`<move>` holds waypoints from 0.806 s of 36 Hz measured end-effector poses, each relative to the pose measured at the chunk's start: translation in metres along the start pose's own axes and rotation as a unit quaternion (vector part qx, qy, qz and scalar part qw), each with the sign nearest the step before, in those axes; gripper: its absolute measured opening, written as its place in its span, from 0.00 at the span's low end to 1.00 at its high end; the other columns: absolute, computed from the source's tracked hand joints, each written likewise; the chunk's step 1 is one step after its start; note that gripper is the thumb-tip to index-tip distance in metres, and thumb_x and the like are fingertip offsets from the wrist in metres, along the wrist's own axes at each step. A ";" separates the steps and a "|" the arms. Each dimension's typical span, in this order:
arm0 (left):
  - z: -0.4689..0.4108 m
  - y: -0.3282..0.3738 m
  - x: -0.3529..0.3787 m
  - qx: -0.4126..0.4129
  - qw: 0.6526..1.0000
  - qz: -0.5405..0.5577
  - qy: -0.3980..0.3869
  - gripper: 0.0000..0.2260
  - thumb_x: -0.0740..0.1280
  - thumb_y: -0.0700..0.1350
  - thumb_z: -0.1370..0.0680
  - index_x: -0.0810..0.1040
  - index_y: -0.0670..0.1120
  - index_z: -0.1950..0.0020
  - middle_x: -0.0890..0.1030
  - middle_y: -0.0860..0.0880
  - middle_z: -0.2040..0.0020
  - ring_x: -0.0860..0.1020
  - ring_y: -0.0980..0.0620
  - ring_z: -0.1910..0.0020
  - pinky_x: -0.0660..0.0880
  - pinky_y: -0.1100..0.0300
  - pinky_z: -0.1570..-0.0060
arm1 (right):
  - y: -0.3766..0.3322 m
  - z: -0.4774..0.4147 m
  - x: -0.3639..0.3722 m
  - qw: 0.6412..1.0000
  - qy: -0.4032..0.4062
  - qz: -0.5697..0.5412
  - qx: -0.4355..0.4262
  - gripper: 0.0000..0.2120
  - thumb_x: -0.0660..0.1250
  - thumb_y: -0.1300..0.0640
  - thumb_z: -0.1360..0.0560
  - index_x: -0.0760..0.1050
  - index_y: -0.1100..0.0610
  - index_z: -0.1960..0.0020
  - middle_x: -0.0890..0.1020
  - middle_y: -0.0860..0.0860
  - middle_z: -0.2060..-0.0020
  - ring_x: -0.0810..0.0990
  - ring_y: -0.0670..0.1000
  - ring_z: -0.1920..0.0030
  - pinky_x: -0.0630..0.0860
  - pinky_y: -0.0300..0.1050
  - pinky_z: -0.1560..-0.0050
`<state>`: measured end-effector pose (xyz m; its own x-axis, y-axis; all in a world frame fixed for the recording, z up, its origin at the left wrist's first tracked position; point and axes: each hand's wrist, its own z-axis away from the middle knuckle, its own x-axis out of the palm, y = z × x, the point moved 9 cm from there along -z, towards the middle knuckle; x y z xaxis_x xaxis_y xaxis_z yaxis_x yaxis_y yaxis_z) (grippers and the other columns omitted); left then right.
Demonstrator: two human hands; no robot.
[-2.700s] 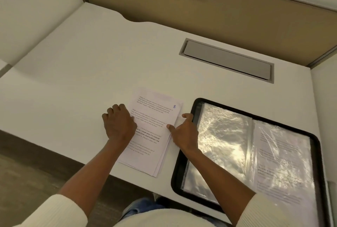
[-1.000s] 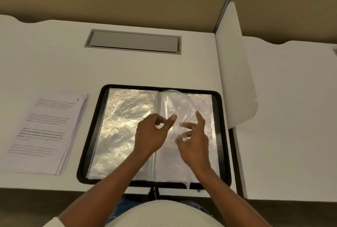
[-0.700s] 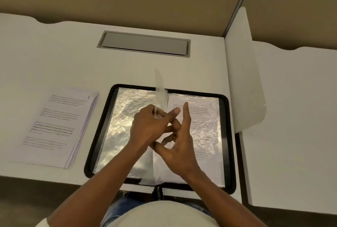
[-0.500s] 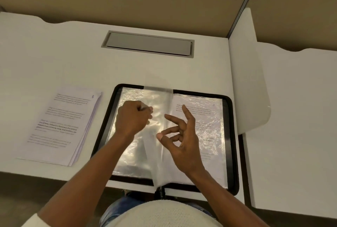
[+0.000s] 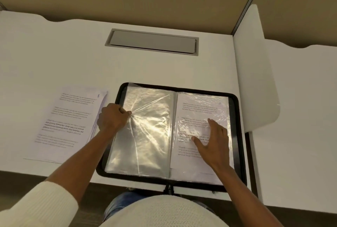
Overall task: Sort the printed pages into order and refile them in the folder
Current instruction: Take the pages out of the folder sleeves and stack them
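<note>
On the white desk (image 5: 54, 59) a black zip-edged folder (image 5: 237, 117) of clear plastic sleeves lies open. The left hand (image 5: 113, 119) pinches one limp, slippery sleeve (image 5: 151, 135) at its outer edge — it crinkles; the right hand (image 5: 213, 143) presses flat on the filled one. Thin white printed pages (image 5: 67, 122), stacked just left, should lift by a corner.

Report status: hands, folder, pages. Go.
Left hand pinches clear sleeve, left side of folder. Right hand flat on filed page, right side. Loose stack left of folder, untouched.
</note>
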<state>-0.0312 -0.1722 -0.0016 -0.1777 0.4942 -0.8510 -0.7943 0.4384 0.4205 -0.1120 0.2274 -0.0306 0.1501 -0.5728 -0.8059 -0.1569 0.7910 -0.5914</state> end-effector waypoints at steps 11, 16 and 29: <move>0.003 0.016 0.001 0.047 0.989 -0.134 0.026 0.16 0.75 0.57 0.22 0.82 0.44 0.49 0.84 0.43 0.55 0.84 0.38 0.52 0.74 0.52 0.56 | 0.031 -0.004 -0.006 0.987 0.027 0.157 0.030 0.41 0.59 0.32 0.20 0.65 0.63 0.21 0.64 0.61 0.20 0.62 0.62 0.23 0.64 0.62 0.25; 0.008 0.030 0.007 0.092 0.974 -0.199 0.060 0.23 0.75 0.54 0.22 0.72 0.40 0.38 0.82 0.42 0.48 0.84 0.38 0.52 0.73 0.52 0.62 | 0.038 -0.014 -0.016 0.989 0.040 0.133 0.054 0.43 0.74 0.36 0.26 0.68 0.66 0.25 0.70 0.62 0.28 0.67 0.62 0.31 0.71 0.61 0.31; 0.079 0.125 0.093 0.381 0.915 -0.116 -0.061 0.37 0.72 0.60 0.21 0.65 0.41 0.21 0.65 0.40 0.19 0.62 0.39 0.20 0.67 0.40 0.24 | 0.043 -0.032 -0.027 0.988 0.080 0.116 0.064 0.32 0.78 0.40 0.28 0.76 0.61 0.35 0.74 0.58 0.40 0.71 0.59 0.39 0.76 0.59 0.42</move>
<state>-0.1005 -0.0123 -0.0031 0.0476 0.3822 -0.9229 -0.1592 0.9150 0.3707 -0.1537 0.2705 -0.0352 -0.0323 -0.3920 -0.9194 -0.0432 0.9196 -0.3905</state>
